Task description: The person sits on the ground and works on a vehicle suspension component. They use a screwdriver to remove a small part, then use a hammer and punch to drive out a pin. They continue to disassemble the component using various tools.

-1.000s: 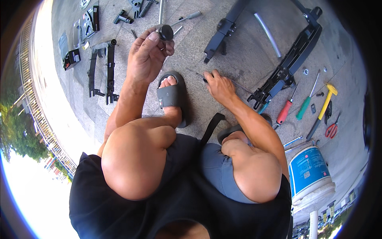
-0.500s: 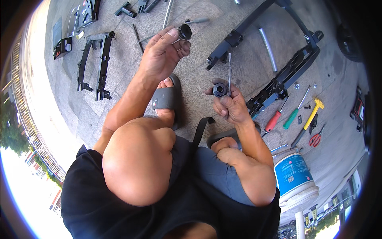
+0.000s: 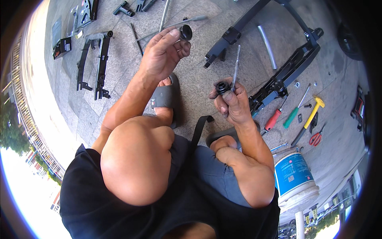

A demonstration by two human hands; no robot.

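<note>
My left hand (image 3: 159,55) is raised over the paving, its thumb and forefinger pinching a round black cup-shaped part (image 3: 186,32) by its edge. The other fingers of that hand curl loosely below it. Lower and to the right, my right hand (image 3: 235,104) is closed around a black ringed bushing (image 3: 222,87) with a hole in its middle. From the same fingers a thin greyish rod (image 3: 237,63) sticks up, leaning slightly right; its lower end is hidden. The two parts are apart from each other.
A large black metal frame (image 3: 294,75) lies at the right, a smaller black bracket (image 3: 102,63) at the left. A silver tube (image 3: 267,47), red screwdriver (image 3: 273,120), green screwdriver (image 3: 292,116), yellow-headed hammer (image 3: 312,113) and red-handled pliers (image 3: 315,139) lie near a blue-and-white bucket (image 3: 294,173).
My right hand has turned, tipping the bushing so its hole no longer faces straight at me. The rod in it now leans further right. My left hand has hardly moved.
</note>
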